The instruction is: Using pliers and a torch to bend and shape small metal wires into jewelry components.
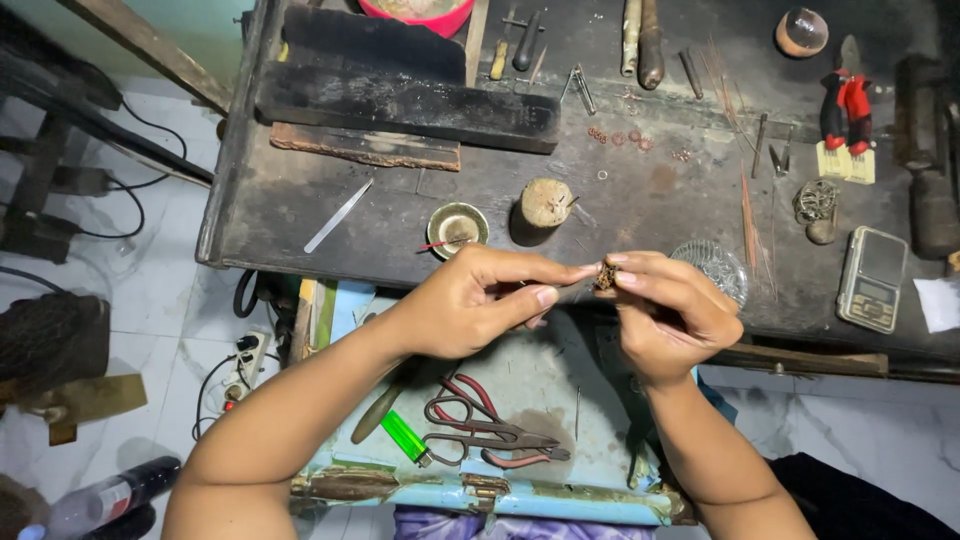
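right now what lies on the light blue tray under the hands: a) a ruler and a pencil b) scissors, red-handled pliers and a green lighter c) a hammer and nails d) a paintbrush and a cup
b: below the hands, the tray holds scissors, red-handled pliers and a green lighter.

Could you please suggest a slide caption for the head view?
Left hand and right hand pinch a small brown metal piece above a dark, worn wooden workbench.
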